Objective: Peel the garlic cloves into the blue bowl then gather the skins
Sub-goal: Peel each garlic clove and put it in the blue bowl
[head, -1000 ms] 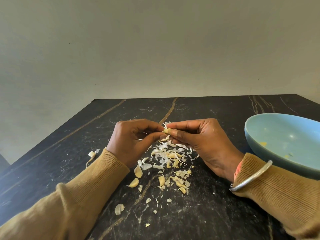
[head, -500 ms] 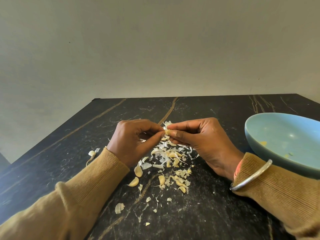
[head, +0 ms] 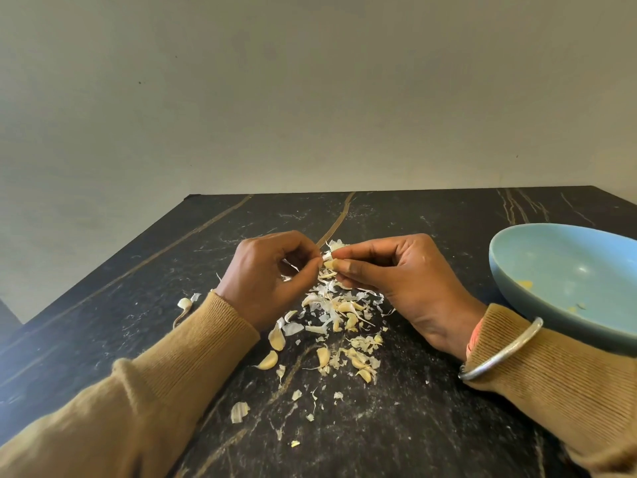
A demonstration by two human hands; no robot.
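I am pinching a garlic clove (head: 330,264) in my right hand (head: 396,281) while my left hand (head: 267,281) is gripping its skin, above the garlic skins (head: 339,315) on the tabletop (head: 413,426); the blue bowl (head: 565,284) is sitting at my right

1. One head-worn view only; it looks forward and down from the near edge of the desk (head: 448,426) toward its far edge and the wall (head: 310,98).
2. It is close: the left hand (head: 265,274) and right hand (head: 406,277) sit mid-frame.
3. The frame's right side crops the blue bowl (head: 551,270).
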